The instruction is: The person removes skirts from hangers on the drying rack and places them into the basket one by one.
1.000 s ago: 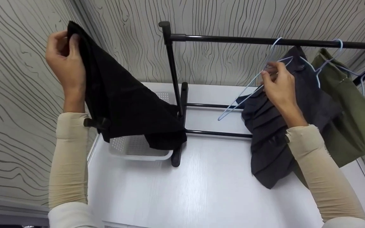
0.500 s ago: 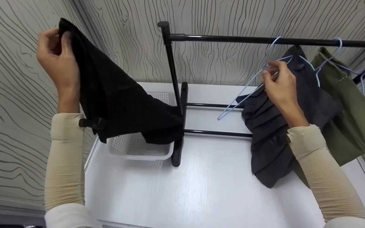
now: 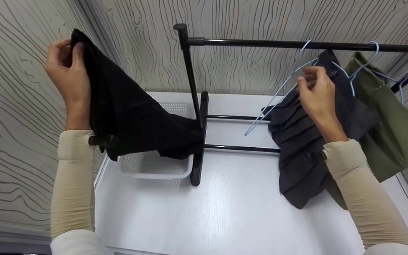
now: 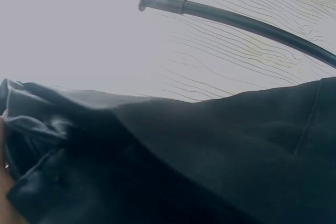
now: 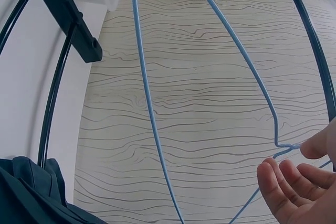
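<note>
On the left, my left hand (image 3: 70, 79) pinches the top edge of a black garment (image 3: 136, 117) between thumb and fingers. The garment slants down to the right, over a white basket, to the rack's left post; its exact kind is unclear. At the right, the fingers of my right hand (image 3: 317, 94) hold a light blue wire hanger (image 3: 266, 111) near its neck, as the right wrist view shows with the hanger's bare wires (image 5: 144, 77). The hanger's hook is on the rail, and it carries no garment. Dark cloth (image 4: 220, 145) fills the lower left wrist view.
A black clothes rack (image 3: 246, 43) stands on a white surface (image 3: 204, 212). Along its rail to the right hang a dark grey pleated skirt (image 3: 296, 166) and an olive green garment (image 3: 388, 131). The white basket (image 3: 154, 175) sits left of the rack's foot; patterned walls stand behind and left.
My left hand has shifted slightly left and then a little down, drawing the black garment's lower end leftward. My right hand stays at the hanger, which has turned slightly.
</note>
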Tool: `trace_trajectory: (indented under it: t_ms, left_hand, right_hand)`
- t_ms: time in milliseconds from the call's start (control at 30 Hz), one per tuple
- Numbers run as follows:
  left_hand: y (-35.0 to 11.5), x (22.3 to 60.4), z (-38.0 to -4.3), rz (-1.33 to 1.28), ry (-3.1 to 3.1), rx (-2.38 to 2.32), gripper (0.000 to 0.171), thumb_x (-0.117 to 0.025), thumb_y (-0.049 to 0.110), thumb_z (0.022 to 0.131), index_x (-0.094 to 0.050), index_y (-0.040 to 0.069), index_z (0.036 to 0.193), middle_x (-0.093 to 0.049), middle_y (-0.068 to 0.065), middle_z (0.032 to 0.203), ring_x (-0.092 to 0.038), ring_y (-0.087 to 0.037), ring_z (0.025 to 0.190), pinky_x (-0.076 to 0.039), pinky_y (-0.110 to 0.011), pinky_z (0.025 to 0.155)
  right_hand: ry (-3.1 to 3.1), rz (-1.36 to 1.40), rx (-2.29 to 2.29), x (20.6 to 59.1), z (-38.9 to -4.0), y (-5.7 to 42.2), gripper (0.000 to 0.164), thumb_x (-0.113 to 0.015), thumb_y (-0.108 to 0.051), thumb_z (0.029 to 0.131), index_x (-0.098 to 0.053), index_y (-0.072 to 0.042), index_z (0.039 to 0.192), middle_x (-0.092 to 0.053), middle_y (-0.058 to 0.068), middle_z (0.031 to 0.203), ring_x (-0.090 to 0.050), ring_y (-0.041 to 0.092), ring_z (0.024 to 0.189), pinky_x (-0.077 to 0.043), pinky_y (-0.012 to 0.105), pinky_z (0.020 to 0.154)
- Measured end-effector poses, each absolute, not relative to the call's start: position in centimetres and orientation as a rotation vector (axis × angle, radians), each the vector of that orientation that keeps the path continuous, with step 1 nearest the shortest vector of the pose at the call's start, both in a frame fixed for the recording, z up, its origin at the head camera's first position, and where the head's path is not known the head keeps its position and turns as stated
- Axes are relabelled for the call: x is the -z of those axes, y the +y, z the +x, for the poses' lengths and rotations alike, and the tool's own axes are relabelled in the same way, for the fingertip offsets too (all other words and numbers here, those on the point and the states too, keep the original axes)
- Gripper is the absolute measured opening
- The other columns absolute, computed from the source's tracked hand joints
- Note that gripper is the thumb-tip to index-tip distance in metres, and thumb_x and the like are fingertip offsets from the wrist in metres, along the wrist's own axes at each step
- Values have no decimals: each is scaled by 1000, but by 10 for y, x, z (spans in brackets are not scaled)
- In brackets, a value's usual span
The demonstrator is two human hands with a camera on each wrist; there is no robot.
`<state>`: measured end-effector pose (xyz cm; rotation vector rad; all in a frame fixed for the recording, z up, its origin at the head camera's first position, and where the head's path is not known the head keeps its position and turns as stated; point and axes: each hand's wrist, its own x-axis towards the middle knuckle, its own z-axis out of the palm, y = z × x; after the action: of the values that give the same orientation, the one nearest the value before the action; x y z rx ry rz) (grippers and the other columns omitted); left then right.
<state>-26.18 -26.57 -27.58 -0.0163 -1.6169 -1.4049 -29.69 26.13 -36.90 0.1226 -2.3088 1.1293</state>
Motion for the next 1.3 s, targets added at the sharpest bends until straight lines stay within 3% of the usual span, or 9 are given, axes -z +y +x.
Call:
trace_trajectory:
  t_ms: [433,833,1300]
  left_hand:
    - [-256,312,-265,-46,-1736,1440,15,-67,18,92,-70,8,104,-71,-7,98,-66,-19,91,-50,-25,81]
    - [-238,351,-272,-74,-1849,1476,12,-68,12,93,-69,4,101,-72,-7,94,-64,-11,84,-49,-22,77]
    - [-228,379,-275,-112,-1897,1500,14,-67,10,93,-68,0,103,-71,-10,92,-62,-11,78,-48,-20,71]
  right_hand:
    - [-2304,116,-1129,372,-293,267,27,-56,-23,98,-59,-8,121,-61,-4,96,-58,-1,69,-46,11,55]
    - [-2311,106,-1085,371,-283,273,29,-57,-24,99,-59,-7,122,-57,-10,96,-56,-4,76,-44,12,69]
    - [-2281,60,-1041,366,-281,292,24,-59,-17,96,-62,-7,118,-54,-20,92,-54,-9,76,-41,12,72]
